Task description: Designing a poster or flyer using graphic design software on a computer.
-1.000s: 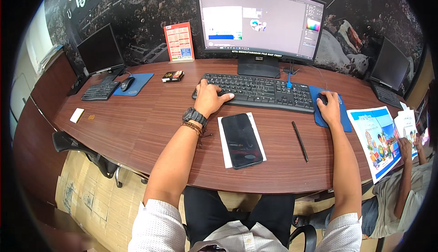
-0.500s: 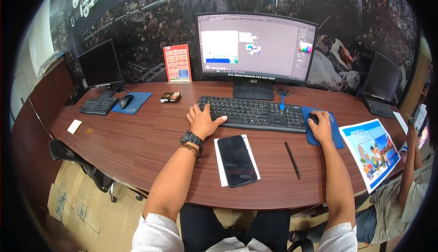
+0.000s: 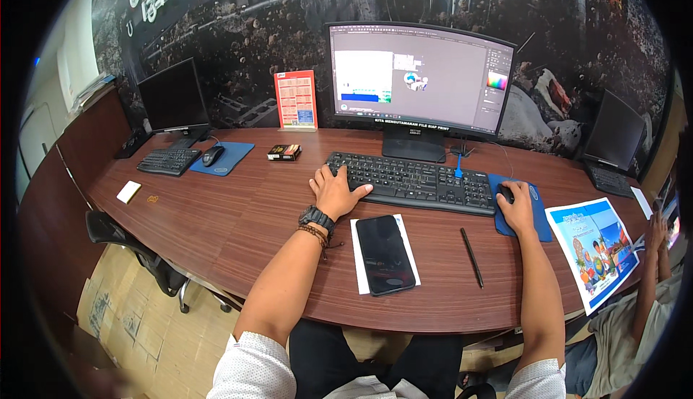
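My left hand (image 3: pixel 338 195) rests at the left end of a black keyboard (image 3: pixel 413 181), fingers spread, the fingertips on or just beside its keys and the thumb along the front edge. A dark watch (image 3: pixel 316 216) and beaded bracelets circle that wrist. On a blue mouse pad (image 3: pixel 541 218), my right hand (image 3: pixel 517 210) is curled over a black mouse (image 3: pixel 507 194), partly hiding it. Behind the keyboard stands a curved monitor (image 3: pixel 447 70), its lit screen showing an image-editing window. Between my forearms a black phone (image 3: pixel 386 254) lies on white paper (image 3: pixel 362 278), with a black pen (image 3: pixel 471 257) to its right.
A colourful printed sheet (image 3: pixel 596 251) overhangs the right edge, near a seated person (image 3: pixel 653 309). Farther left are a red-framed calendar (image 3: pixel 296 101), a small dark box (image 3: pixel 284 153), a second keyboard (image 3: pixel 169 161), another mouse (image 3: pixel 213 155) and a dark monitor (image 3: pixel 173 96).
The whole view has shifted slightly, so the desk and its contents appear farther right. My hands keep their places at the keyboard and on the mouse.
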`<state>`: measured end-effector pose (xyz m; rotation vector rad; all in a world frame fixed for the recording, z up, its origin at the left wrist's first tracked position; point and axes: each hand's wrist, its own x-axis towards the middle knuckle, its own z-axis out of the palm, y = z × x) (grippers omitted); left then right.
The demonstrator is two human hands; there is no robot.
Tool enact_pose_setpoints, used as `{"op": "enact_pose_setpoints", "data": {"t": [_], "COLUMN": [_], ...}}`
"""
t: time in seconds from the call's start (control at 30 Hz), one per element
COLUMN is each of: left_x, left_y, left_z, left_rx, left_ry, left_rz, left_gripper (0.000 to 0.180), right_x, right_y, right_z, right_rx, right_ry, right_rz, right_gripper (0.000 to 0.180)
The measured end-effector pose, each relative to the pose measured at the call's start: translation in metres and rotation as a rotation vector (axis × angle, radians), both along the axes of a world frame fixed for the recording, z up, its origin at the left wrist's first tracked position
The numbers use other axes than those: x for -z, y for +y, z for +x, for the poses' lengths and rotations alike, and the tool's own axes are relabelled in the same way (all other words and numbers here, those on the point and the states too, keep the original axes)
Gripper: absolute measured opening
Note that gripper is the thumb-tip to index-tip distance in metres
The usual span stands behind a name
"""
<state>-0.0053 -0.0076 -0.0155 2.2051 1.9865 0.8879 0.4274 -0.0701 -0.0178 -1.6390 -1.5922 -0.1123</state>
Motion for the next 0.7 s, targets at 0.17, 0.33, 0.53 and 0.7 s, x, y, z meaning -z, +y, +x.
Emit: {"op": "enact_pose_setpoints", "data": {"t": [0.17, 0.33, 0.53, 0.7], "left_x": [-0.0037, -0.0055, -0.004, -0.005], "left_y": [-0.0016, -0.0025, -0.0023, -0.0029], "left_z": [0.0014, 0.0023, 0.0007, 0.0005], "left_rx": [-0.003, -0.005, 0.004, 0.002], "left_ry": [0.007, 0.011, 0.014, 0.017], "left_rz": [-0.05, -0.055, -0.045, -0.039], "left_gripper": [0.091, 0.091, 0.091, 0.091], "right_x": [-0.0004, 0.0023, 0.001, -0.002], "right_y": [-0.0001, 0.0013, 0.0011, 0.0], "right_z": [-0.0018, 0.001, -0.0006, -0.0035], "right_rx": [0.011, 0.066, 0.067, 0.091], "right_ry": [0.005, -0.012, -0.004, -0.008], "right_rz": [-0.007, 0.002, -0.018, -0.034], "right_gripper": [0.036, 0.037, 0.036, 0.034]}}
